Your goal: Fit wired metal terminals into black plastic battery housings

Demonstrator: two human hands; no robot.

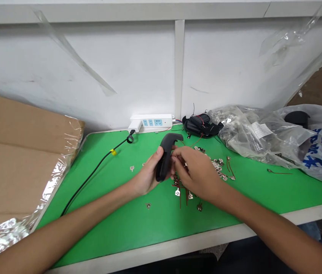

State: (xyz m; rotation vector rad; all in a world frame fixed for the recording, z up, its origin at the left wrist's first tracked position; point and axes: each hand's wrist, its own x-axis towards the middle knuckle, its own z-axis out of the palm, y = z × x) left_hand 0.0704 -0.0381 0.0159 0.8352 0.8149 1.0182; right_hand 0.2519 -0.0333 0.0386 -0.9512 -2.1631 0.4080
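My green tabletop [106,236], my two hands, and a bent black piece [165,158] held up over it.
My right hand [193,167] has its fingers bent in close at the piece's right side; I can't tell what they pinch. My left hand [149,173] is wrapped around its lower part. The piece is long, smooth and dull black, standing up and tipped a little right, its top end curving right like a hook.

Curved casing [165,156] black. Tabletop [106,207] green, edge [178,246] white. Power strip [151,117] white, sockets [158,122] light blue. Cable [96,170] black, tag [113,152] yellow. Metal tabs [177,193] silver, wires [281,173] red. Bag [295,146] milky-clear, lettering [311,163] blue. Cardboard [21,148] brown.
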